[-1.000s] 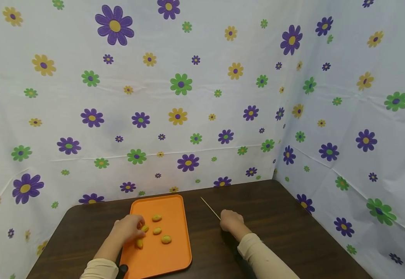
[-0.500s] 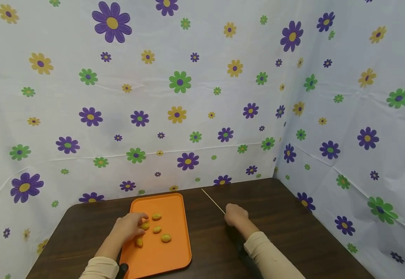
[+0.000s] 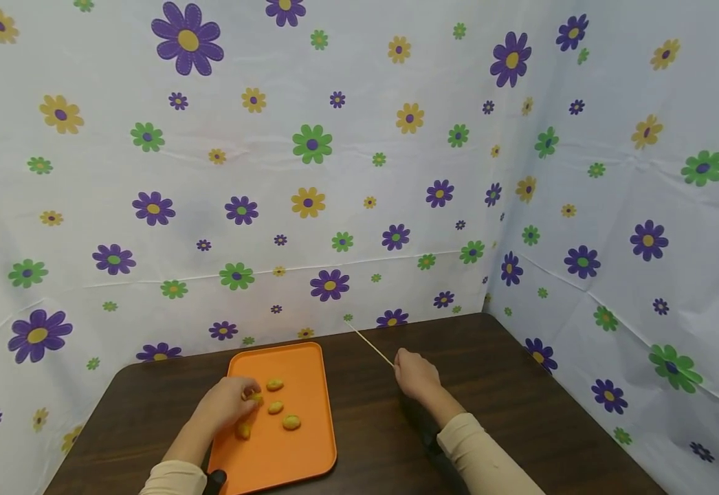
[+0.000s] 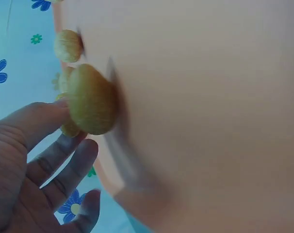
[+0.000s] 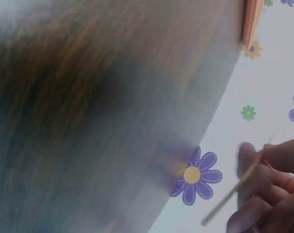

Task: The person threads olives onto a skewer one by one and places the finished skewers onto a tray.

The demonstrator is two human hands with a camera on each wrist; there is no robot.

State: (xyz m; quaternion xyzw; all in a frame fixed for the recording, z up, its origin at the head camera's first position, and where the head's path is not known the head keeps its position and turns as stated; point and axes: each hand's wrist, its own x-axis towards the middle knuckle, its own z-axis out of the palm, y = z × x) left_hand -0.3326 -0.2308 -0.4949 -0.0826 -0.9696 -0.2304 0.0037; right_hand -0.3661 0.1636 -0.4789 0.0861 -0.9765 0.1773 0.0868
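On the orange tray (image 3: 300, 457) lie several small yellow potatoes (image 3: 291, 422). My left hand (image 3: 226, 405) is low over the tray's left side, its thumb and fingers around one small potato (image 3: 256, 397). In the left wrist view, the held potato (image 4: 70, 129) is mostly hidden behind a nearer potato (image 4: 92, 99), which lies on the tray in front of the thumb. My right hand (image 3: 417, 376) grips a thin wooden skewer (image 3: 368, 342) above the table, right of the tray. The skewer's long end points away to the upper left; its short end (image 5: 217, 211) sticks out behind the fingers.
The dark wooden table (image 3: 520, 426) reaches back to a white cloth (image 3: 359, 172) with printed flowers, which also hangs on the right. Two other potatoes (image 3: 275, 385) lie close to the left fingers. The tray has a low raised rim (image 3: 330, 405).
My right hand has lifted the skewer and moved slightly right and away; its far tip is now higher in view. My left fingers have drawn closer around the potato.
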